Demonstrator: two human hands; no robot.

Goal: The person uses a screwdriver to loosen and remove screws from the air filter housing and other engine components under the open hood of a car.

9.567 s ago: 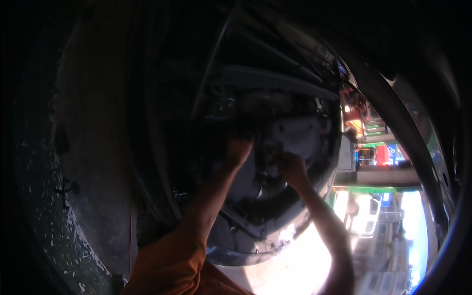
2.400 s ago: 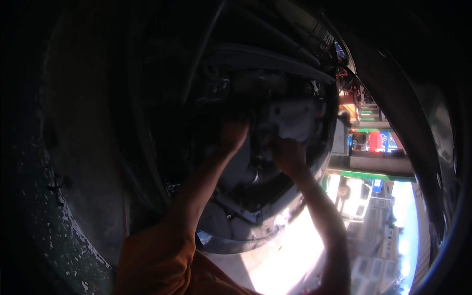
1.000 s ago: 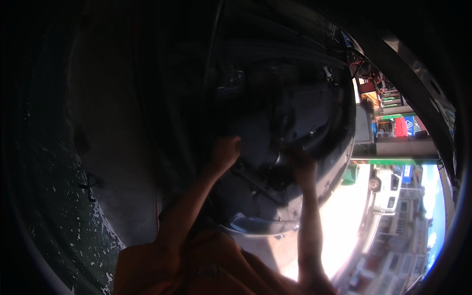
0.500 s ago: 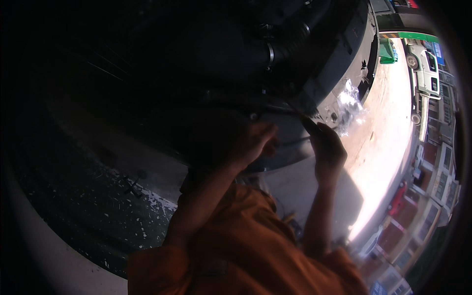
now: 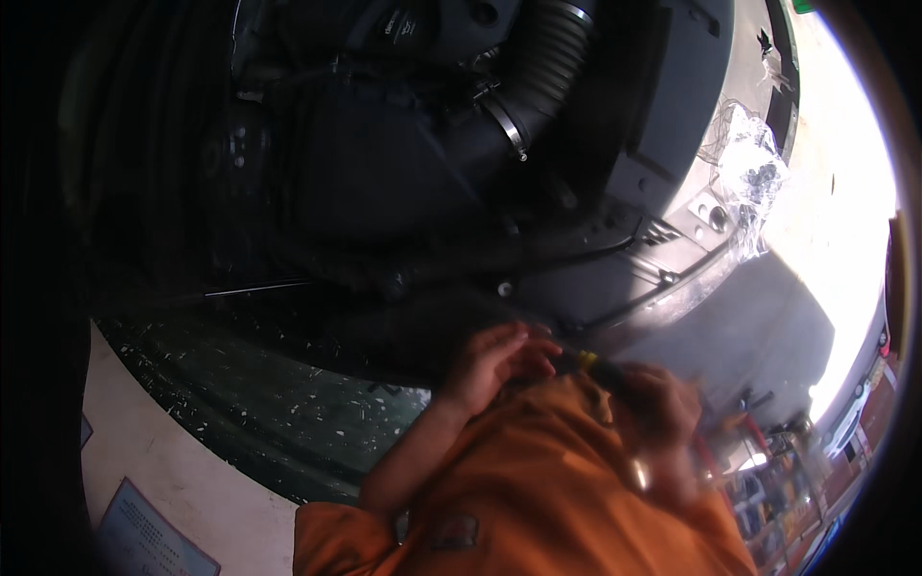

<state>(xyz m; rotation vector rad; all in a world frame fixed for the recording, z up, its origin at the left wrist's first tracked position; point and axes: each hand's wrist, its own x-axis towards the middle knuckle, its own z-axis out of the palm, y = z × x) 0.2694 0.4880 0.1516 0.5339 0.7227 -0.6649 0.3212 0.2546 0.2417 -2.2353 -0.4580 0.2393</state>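
Observation:
My right hand (image 5: 658, 408), blurred, is wrapped round the dark handle of what looks like a screwdriver (image 5: 588, 362) with a yellow band. Its far end points toward my left hand (image 5: 495, 363), whose fingers are loosely bent and apart, with nothing visible in them. Both hands are low in front of my orange shirt (image 5: 538, 480), at the near edge of a vehicle's open engine bay. Inside the bay are a dark box-shaped cover (image 5: 375, 173) and a ribbed black hose (image 5: 545, 67) with a metal clamp (image 5: 504, 125). The tool's tip cannot be made out.
Crumpled clear plastic (image 5: 752, 168) covers the headlight area on the right. A dark green, white-flecked surface (image 5: 259, 403) curves along the lower left. A blue printed sheet (image 5: 154, 528) shows at the bottom left. Cluttered items (image 5: 768, 480) stand at the lower right.
My right hand has come down and back from the engine bay's edge with the tool. My left hand has lowered too. The view has shifted, showing the engine bay more brightly.

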